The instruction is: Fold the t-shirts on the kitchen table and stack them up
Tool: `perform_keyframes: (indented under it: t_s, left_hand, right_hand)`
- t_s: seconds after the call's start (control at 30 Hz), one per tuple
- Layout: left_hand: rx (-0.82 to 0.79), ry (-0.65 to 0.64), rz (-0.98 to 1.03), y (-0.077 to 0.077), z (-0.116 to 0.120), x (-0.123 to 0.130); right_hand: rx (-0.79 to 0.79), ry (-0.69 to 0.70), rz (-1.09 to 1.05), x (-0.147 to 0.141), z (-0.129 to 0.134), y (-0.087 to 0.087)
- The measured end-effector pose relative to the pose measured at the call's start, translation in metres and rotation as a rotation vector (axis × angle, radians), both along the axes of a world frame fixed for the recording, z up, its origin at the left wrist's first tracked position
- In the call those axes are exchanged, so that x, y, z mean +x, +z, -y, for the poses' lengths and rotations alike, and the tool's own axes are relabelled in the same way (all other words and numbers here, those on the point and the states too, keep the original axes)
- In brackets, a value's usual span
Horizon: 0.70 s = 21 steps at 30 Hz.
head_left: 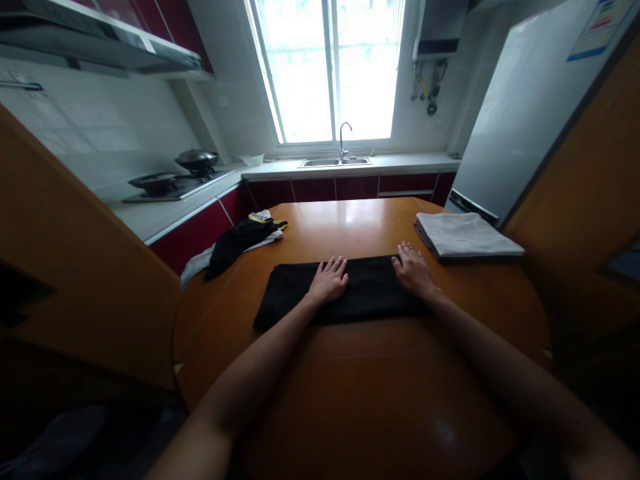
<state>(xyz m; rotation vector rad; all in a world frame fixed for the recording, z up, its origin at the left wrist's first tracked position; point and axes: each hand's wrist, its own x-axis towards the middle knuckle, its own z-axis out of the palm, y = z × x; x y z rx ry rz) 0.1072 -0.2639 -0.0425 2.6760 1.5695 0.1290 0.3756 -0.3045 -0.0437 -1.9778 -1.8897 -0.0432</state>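
A black folded cloth garment (373,293) lies flat as a long strip across the wooden table in front of me; its exact kind cannot be made out. My left hand (329,280) rests palm down near its middle, fingers spread. Toward the garment's right end, my right hand (413,269) also lies flat on it with the fingers stretched out. Neither hand grips the cloth. Part of the right end is hidden under my right hand and forearm.
On the wooden table (345,230), a loose heap of black, white and yellow clothes (243,240) sits at the left edge. A stack of folded grey cloths (467,235) lies at the right. Beyond are a sink (323,163), a stove with pans (196,160) and a fridge (520,100).
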Motion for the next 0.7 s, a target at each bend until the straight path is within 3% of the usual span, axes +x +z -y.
perform_keyframes:
  t_s: [0.13, 0.2, 0.3, 0.37, 0.53, 0.7]
  left_hand:
    - [0.006, 0.002, 0.002, 0.0, 0.002, 0.001]
    - [0.0, 0.005, 0.006, 0.001, 0.003, 0.0]
    - [0.003, 0.007, 0.015, 0.007, 0.004, 0.0]
    - [0.062, -0.006, 0.019, 0.015, 0.008, 0.002]
    - [0.24, -0.101, 0.051, 0.033, 0.038, 0.016]
    - [0.049, -0.255, 0.025, 0.012, 0.076, 0.033]
  right_hand:
    - [-0.138, 0.084, 0.015, 0.016, 0.009, -0.001]
    - [-0.111, 0.058, 0.018, 0.015, 0.014, 0.003]
    - [-0.018, 0.027, 0.005, 0.001, 0.025, 0.013]
    - [0.002, 0.089, 0.0, -0.015, 0.035, 0.015]
    - [-0.168, 0.285, 0.077, -0.044, 0.052, 0.0]
    - [-0.25, 0.276, 0.093, -0.046, 0.053, -0.007]
